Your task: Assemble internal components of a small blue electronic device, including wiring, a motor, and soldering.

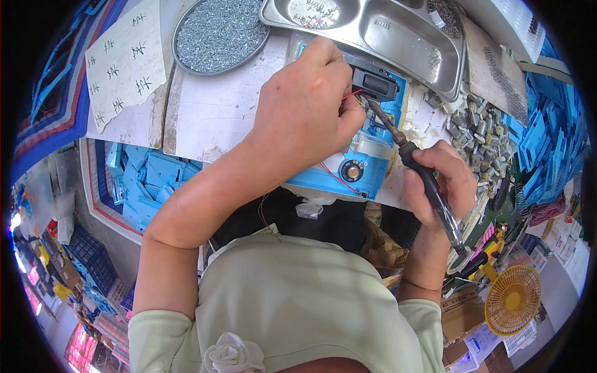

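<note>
A blue plastic housing (373, 163) with electronic parts lies at the table's front edge. My left hand (305, 102) is over its left part, fingers pinched together on a thin red wire (352, 95). In my right hand (453, 180) is a soldering iron (430, 186) with a black handle. Its tip reaches into the housing beside the wire, close to my left thumb. A black rectangular part (377, 86) sits at the housing's far end. Nearer to me a round black part with a metal centre (352, 171) is fitted, with red wires running beside it.
A round tray of small screws (221, 34) stands far left, beside a handwritten paper sheet (127, 62). A compartmented metal tray (404, 40) lies at the back. Grey metal pieces (482, 133) are heaped at right. Blue plastic parts (149, 180) fill a bin at left; more (550, 124) lie right.
</note>
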`<control>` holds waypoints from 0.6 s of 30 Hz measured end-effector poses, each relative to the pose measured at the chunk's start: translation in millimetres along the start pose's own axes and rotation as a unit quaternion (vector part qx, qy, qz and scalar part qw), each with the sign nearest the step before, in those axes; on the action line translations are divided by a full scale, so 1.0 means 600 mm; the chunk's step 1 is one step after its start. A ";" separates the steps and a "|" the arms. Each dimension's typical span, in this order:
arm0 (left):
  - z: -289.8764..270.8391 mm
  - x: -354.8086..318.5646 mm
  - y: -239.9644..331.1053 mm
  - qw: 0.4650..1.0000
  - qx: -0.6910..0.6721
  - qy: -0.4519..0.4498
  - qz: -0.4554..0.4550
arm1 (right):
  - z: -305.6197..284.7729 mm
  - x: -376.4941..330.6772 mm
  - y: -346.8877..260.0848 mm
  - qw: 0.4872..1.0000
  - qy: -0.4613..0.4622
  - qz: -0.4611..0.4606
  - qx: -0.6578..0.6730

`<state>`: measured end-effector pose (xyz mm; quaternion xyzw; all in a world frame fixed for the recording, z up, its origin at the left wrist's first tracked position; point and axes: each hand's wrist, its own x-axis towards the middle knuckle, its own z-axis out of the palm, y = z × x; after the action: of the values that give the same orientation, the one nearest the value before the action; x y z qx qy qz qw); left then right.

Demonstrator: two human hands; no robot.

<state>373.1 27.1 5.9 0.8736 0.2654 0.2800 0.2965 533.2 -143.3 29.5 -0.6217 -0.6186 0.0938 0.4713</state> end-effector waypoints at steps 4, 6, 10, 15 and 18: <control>0.000 0.000 0.000 1.000 -0.004 0.005 0.002 | -0.006 -0.012 -0.001 1.000 0.007 -0.007 0.002; 0.000 0.000 0.001 1.000 -0.004 0.003 0.001 | -0.010 -0.016 -0.004 1.000 0.009 -0.006 0.001; -0.002 0.000 0.002 1.000 -0.006 -0.003 -0.005 | -0.017 -0.020 -0.009 1.000 0.015 -0.003 0.000; -0.003 0.000 0.001 1.000 -0.004 -0.006 0.005 | -0.021 -0.029 -0.007 1.000 0.025 0.004 -0.004; -0.010 0.001 -0.001 1.000 -0.006 -0.011 0.017 | -0.029 -0.036 -0.012 0.999 0.029 0.016 -0.010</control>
<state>369.4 30.1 9.9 0.8791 0.2452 0.2775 0.3001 535.8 -171.4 33.9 -0.6386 -0.5957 0.0770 0.4810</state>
